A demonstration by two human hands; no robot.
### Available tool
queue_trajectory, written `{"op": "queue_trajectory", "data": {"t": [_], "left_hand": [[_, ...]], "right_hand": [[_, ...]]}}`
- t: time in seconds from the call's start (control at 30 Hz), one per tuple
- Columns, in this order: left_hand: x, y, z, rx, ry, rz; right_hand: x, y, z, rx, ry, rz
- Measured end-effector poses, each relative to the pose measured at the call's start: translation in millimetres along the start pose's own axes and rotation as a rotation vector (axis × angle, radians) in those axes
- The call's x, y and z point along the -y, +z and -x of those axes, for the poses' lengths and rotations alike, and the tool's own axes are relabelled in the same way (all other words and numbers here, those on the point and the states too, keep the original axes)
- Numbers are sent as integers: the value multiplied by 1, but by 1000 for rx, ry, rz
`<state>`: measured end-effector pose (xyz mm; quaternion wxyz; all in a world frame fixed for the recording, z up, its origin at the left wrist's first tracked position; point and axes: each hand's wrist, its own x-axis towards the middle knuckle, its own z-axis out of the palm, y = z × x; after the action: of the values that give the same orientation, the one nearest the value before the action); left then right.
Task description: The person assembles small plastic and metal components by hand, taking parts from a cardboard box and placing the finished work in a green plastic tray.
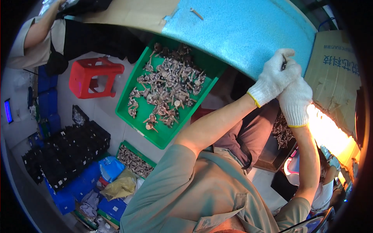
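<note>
Both of my hands wear white knit gloves with yellow cuffs and meet over the near right part of the blue foam-covered table (241,35). My left hand (270,79) is closed, its fingers curled towards the right hand. Pressed against it, my right hand (296,97) is closed too. A small dark piece (284,66) shows between the gloved fingers; its kind is mostly hidden. To the left of my arms, a large green tray (126,103) holds a heap of small brownish metal-looking parts (171,83). One slim brown piece (197,14) lies alone on the blue foam.
A cardboard box (330,73) stands right of my hands, beside a bright glow. A dark tray (272,161) of small parts sits near my legs. Leftward are a red stool (83,77), stacked black crates (74,147) and a smaller green tray (123,145). Other people are at upper left and lower right.
</note>
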<state>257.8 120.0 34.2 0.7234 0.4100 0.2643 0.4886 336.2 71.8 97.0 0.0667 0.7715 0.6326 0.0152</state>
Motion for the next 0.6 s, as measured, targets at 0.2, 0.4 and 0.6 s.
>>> {"op": "queue_trajectory", "data": {"t": [0.2,0.4,0.6], "left_hand": [[-5,-10,-10,3,-30,-109],[12,5,-3,39,108,-303],[-17,-32,0,-33,81,-376]], "right_hand": [[5,-4,-7,-39,-94,-27],[-24,28,1,-83,-72,-13],[-10,12,-21,-218,-4,-249]]}}
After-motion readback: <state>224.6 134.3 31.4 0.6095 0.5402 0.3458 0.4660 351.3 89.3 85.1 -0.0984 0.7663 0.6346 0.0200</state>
